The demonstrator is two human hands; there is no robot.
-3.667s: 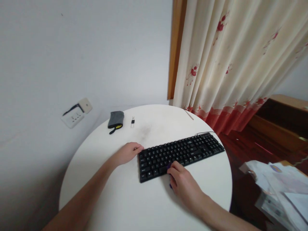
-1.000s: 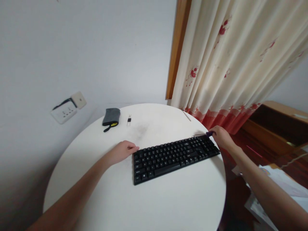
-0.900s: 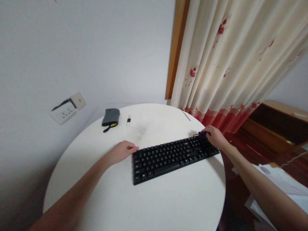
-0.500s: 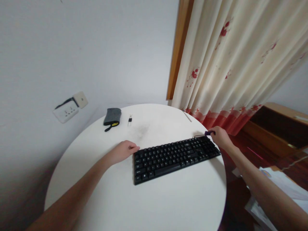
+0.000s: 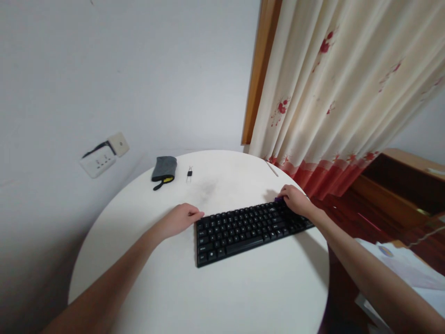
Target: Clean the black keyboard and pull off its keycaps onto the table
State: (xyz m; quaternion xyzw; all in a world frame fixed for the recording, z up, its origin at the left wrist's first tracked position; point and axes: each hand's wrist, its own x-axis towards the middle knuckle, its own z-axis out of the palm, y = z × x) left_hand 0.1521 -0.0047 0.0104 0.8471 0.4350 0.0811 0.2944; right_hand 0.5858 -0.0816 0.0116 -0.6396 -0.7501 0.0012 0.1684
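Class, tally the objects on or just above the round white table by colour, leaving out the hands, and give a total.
Black: 2 (keyboard, small clip)
Grey: 1 (pouch)
Purple: 1 (small tool, pinched in the right hand)
Pale: 1 (thin stick)
Total: 5

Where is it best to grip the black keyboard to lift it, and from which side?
Grip its two short ends, from left and right. The keyboard is long, thin and flat on the table, so one end alone may tip. The left hand sits at its left end; the right hand pinches a small purple thing.
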